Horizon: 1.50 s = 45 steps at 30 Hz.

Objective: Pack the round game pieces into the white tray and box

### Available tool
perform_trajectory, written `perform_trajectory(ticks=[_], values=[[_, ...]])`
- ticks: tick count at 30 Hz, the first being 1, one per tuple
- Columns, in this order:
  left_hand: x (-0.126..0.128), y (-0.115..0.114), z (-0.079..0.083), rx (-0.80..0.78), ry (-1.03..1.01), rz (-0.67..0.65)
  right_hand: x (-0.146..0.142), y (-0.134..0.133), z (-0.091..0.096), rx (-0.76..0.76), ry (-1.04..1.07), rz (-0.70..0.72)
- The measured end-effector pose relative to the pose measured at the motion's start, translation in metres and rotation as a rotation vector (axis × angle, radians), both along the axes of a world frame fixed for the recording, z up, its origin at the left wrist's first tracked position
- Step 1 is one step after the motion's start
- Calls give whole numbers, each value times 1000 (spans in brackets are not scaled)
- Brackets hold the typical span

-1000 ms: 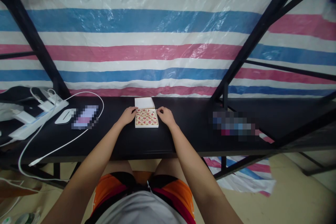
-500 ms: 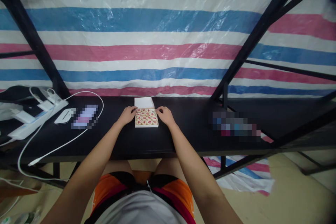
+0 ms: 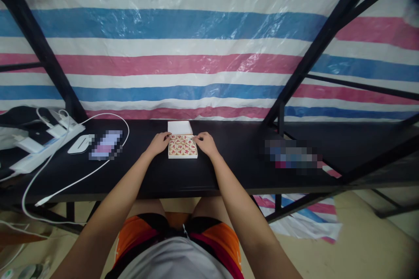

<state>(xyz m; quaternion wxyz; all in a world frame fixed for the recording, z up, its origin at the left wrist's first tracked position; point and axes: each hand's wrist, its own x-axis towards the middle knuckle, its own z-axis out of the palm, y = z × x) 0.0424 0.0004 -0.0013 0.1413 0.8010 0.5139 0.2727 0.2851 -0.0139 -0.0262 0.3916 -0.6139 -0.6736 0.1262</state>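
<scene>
A small white box [image 3: 183,156] of Chinese chess pieces lies uncovered on the black desk. Its round, pale pieces [image 3: 180,146] bear red characters and sit in rows. Behind it, touching or nearly so, rests a white lid [image 3: 180,127]. My left hand [image 3: 160,143] has its fingers bent against the box's far left corner. At the opposite far corner, my right hand [image 3: 206,142] has curled fingers, the tips at the rim beside the corner pieces. Whether those tips touch a piece is too small to tell.
On the left of the desk [image 3: 242,170] lie a white power strip [image 3: 49,144] with chargers, a looping white cable [image 3: 75,178], a white flat device [image 3: 78,144] and a blurred-out phone-like object [image 3: 106,144]. Blurred items [image 3: 293,154] lie right. Black metal posts [image 3: 294,69] flank a striped sheet [image 3: 183,48].
My right fingertips have shifted very slightly inward over the box's corner. My left hand, the box and its lid stay in place.
</scene>
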Motion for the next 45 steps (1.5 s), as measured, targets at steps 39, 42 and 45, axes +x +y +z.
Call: perform_trajectory(ticks=[39, 42, 45], values=[[-2, -9, 9, -98, -8, 97, -4, -4, 6, 56, 21, 90], [-2, -8, 8, -81, -1, 88, -3, -4, 8, 81, 37, 68], [-2, -8, 7, -74, 5, 95, -3, -6, 10, 110, 76, 72]])
